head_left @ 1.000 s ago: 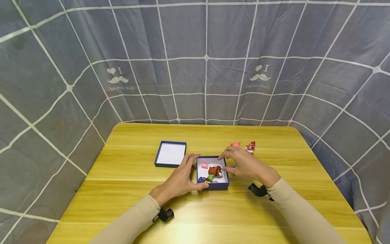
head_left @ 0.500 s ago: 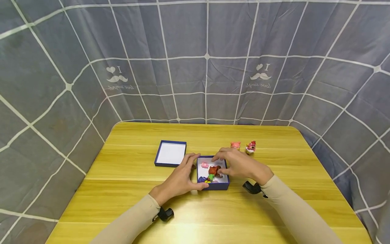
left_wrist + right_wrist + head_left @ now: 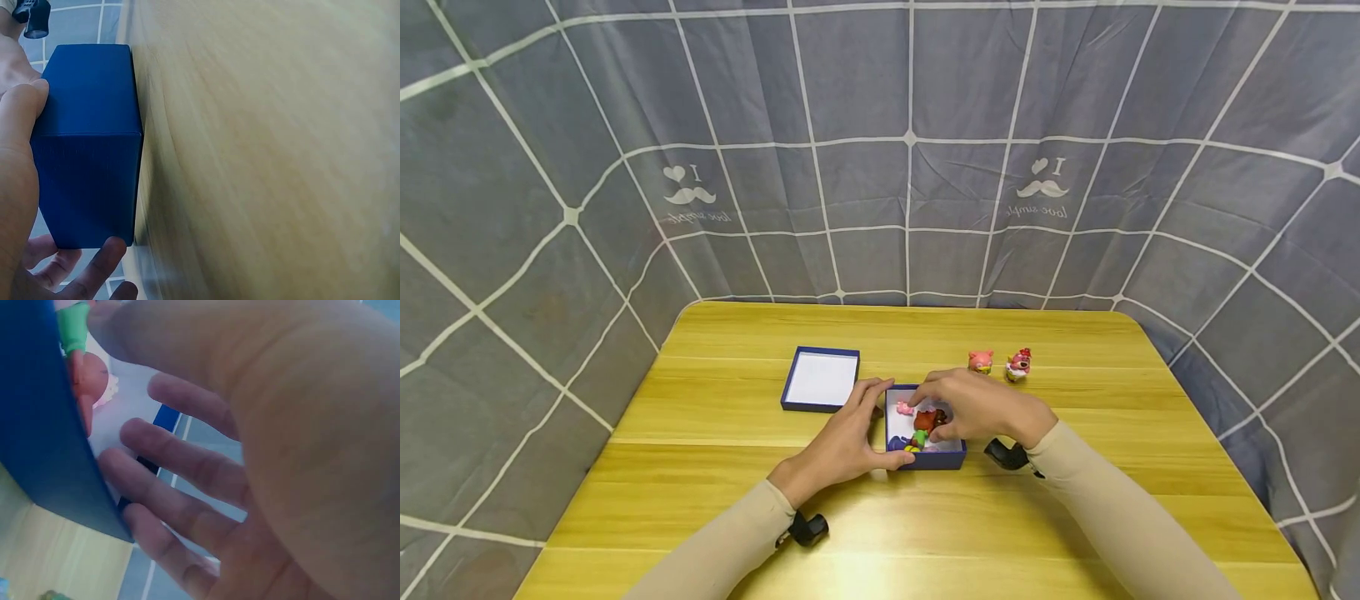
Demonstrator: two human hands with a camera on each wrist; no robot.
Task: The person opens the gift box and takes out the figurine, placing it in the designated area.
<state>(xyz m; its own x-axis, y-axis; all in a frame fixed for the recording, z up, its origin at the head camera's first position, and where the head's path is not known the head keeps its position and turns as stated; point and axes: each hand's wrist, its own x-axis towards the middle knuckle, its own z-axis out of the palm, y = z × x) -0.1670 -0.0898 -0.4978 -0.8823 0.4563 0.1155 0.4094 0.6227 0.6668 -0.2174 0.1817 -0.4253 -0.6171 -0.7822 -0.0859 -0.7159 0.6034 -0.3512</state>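
Observation:
A dark blue square box (image 3: 936, 461) with a white inside stands on the table, holding several small figurines. My left hand (image 3: 842, 442) grips its left part, thumb at the front wall and fingers round the back, as the left wrist view confirms. Over the right side hovers my right hand (image 3: 988, 406), its fingers spread and reaching down inside. In the right wrist view its thumb is close to a brown-headed figurine (image 3: 92, 378) with a green body; whether they touch I cannot tell. A pink figurine (image 3: 903, 408) lies near the box's back left; blue and yellow ones lie in front.
A shallow blue lid (image 3: 822, 377) with white lining lies behind and left of the box. Behind my right hand stand a pink figurine (image 3: 980, 361) and a red and white one (image 3: 1018, 365). A grey checked curtain (image 3: 865, 192) surrounds the wooden table (image 3: 715, 467).
My right hand has moved left from the box's right edge, farther over the figurines inside. The left hand and the box stay in place.

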